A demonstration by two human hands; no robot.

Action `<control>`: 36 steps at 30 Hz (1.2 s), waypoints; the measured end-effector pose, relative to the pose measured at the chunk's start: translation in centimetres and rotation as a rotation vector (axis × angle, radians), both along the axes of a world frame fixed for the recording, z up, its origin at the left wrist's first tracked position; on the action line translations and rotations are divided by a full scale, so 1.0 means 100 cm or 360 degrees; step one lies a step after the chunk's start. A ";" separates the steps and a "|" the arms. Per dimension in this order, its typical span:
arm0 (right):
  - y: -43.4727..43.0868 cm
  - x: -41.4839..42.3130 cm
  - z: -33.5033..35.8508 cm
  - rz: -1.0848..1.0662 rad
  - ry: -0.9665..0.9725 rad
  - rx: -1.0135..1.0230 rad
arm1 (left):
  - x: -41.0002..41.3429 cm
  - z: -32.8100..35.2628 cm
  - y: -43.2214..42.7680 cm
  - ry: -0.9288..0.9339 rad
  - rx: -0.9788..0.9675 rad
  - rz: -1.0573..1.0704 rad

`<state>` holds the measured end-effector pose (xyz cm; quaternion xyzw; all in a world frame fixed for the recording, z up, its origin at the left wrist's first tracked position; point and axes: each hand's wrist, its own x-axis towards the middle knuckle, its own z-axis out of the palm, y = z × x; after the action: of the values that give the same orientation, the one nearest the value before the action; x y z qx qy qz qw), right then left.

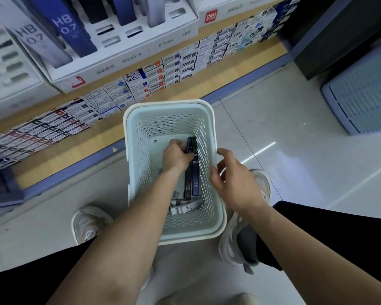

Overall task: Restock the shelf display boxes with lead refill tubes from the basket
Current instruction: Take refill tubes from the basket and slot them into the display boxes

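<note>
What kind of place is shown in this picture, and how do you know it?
Most likely a stationery shop aisle. White display boxes hold lead refill tubes marked HB 0.7, small boxed refills line the wooden shelf in rows, and a basket stands on the tiled floor.

1 head-worn wide-angle view looks steeply down over the basket [167, 103], shelf [59, 157] ahead.

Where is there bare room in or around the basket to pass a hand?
Bare floor shows far left in the basket, between the left hand and the shelf-side wall. The lead refill tubes crowd the right wall and near end. Outside, floor tile on its far right is free.
</note>
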<state>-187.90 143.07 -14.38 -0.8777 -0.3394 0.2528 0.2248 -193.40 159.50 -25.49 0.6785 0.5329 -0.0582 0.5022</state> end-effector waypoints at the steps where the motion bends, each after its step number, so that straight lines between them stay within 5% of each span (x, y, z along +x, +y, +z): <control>1: 0.000 0.000 0.000 0.0006 -0.0004 0.0001 | 0.001 0.000 -0.001 -0.0007 -0.0021 -0.0004; 26: -0.001 0.001 0.005 0.0007 0.0060 -0.0009 | 0.003 0.009 -0.021 -0.0150 -0.0214 -0.0121; 36: -0.004 -0.010 0.000 0.0029 0.0145 -0.0001 | -0.032 0.016 -0.021 0.0186 -0.0181 -0.0066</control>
<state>-188.88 142.64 -14.33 -0.8623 -0.3367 0.2945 0.2374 -196.62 157.36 -23.88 0.6553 0.5430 -0.1384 0.5065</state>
